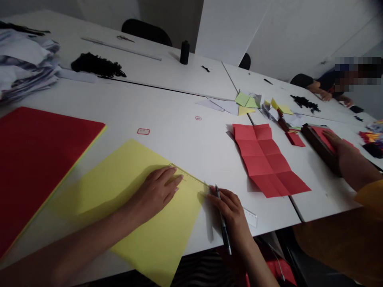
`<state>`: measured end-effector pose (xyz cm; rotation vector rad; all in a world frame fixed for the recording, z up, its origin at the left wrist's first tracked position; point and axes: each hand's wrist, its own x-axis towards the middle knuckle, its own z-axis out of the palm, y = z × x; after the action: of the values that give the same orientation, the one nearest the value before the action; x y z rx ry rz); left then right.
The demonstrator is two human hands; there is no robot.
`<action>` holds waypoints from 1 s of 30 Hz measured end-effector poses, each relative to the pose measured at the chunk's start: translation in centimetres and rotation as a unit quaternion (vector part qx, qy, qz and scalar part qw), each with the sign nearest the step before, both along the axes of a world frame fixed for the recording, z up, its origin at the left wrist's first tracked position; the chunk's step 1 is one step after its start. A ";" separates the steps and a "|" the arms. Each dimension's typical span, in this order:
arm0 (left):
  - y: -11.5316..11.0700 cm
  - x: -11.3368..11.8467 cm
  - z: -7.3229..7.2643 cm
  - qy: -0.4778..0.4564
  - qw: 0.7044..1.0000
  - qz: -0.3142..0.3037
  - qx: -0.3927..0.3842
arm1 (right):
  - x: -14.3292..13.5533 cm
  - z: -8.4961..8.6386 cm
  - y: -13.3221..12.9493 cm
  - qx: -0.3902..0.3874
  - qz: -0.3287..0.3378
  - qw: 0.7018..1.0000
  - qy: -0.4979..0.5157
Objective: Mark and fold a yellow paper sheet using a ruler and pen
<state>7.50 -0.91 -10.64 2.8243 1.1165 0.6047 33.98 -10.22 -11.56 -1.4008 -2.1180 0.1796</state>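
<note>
A sheet of yellow paper [113,171] lies on the white table before me, one corner hanging past the near edge. Along its upper right edge rests a clear ruler [193,178], which sticks out beyond the paper on the right. My left hand [158,189] lies over the ruler's left part with fingers stretched out, pressing on it and the paper. A dark pen [224,229] is held in my right hand [231,209], its tip pointing away from me. The right fingertips are at the ruler by the paper's right corner.
A stack of red paper [44,155] lies at left, with crumpled white sheets [24,59] behind. Black yarn [95,65] and a black bottle [184,52] stand farther back. Creased red paper [263,159] lies right. A co-worker's hand [333,141] presses red paper; another person sits beyond.
</note>
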 end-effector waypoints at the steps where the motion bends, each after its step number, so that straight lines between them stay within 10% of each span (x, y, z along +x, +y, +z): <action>1: 0.0 0.0 0.0 0.000 1.000 0.000 0.002 | 0.0 0.0 0.0 0.002 -0.001 1.000 0.001; 30: 0.0 0.0 0.1 0.006 1.000 -0.001 0.013 | 0.0 0.8 0.1 -0.007 0.005 1.000 -0.010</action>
<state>7.53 -0.90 -10.57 2.8542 1.1164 0.6068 34.02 -10.10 -10.72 -1.4051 -2.1456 0.1857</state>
